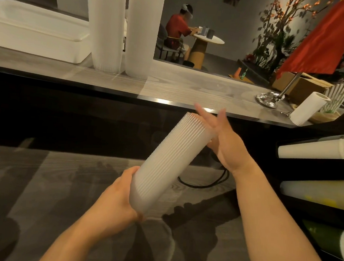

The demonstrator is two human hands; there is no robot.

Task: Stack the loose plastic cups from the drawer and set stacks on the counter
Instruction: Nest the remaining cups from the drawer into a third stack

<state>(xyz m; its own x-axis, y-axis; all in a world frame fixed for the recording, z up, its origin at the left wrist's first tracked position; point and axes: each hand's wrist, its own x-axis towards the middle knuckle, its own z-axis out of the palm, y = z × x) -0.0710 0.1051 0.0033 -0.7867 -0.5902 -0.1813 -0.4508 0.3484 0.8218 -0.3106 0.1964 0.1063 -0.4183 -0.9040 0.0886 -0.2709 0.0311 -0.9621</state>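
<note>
Holding a tilted stack of cups [167,166], your left hand [115,197] grips its bottom; your right hand [225,142], fingers straight, presses its rim end below the counter [170,87].

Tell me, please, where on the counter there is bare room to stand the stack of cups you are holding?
The widest bare stretch of the counter lies between the two tall cup stacks and the flag stand. The left end is taken by the white tub; the right end is crowded by the paper roll. The held stack sits between left hand and right hand.
</note>
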